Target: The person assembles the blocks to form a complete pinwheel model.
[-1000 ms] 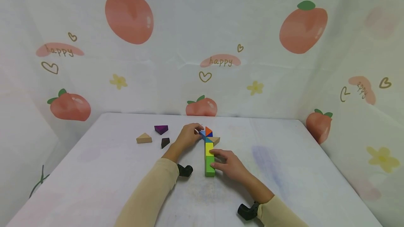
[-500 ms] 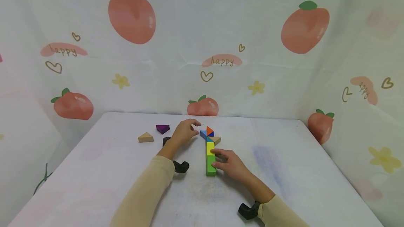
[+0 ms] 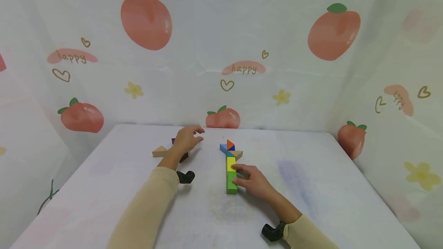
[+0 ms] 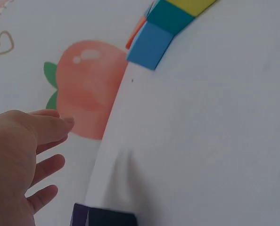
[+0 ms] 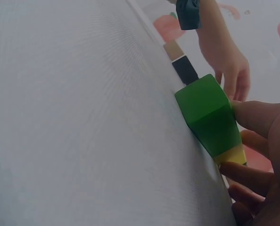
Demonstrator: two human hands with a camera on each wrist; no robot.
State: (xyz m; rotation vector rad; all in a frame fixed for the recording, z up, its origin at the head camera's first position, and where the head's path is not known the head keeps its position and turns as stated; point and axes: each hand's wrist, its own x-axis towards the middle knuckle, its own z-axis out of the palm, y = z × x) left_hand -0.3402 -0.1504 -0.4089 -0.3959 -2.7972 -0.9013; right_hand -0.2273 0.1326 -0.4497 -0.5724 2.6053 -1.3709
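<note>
My left hand (image 3: 185, 138) is raised with its fingers spread and nothing between them, overlapping the purple block (image 3: 173, 141) and the dark block (image 3: 184, 157) in the head view. My right hand (image 3: 254, 181) rests against a row of blocks, thumb on the green block (image 3: 231, 185) and a fingertip at the yellow block (image 3: 230, 161). Beyond the yellow one lie a teal triangle (image 3: 230, 154), a light blue block (image 3: 223, 147), an orange triangle (image 3: 230, 144), a dark blue triangle (image 3: 232, 148) and a wooden block (image 3: 237, 154), grouped closely together.
A wooden triangular block (image 3: 159, 151) lies on the left part of the white table (image 3: 207, 218). A curtain (image 3: 194, 49) printed with fruit hangs behind the table's far edge. Both wrists wear black devices, one being the left wrist camera (image 3: 186, 177).
My left hand has come away from the light blue block and moved left, over the purple and dark blocks. My right hand stays at the green and yellow blocks.
</note>
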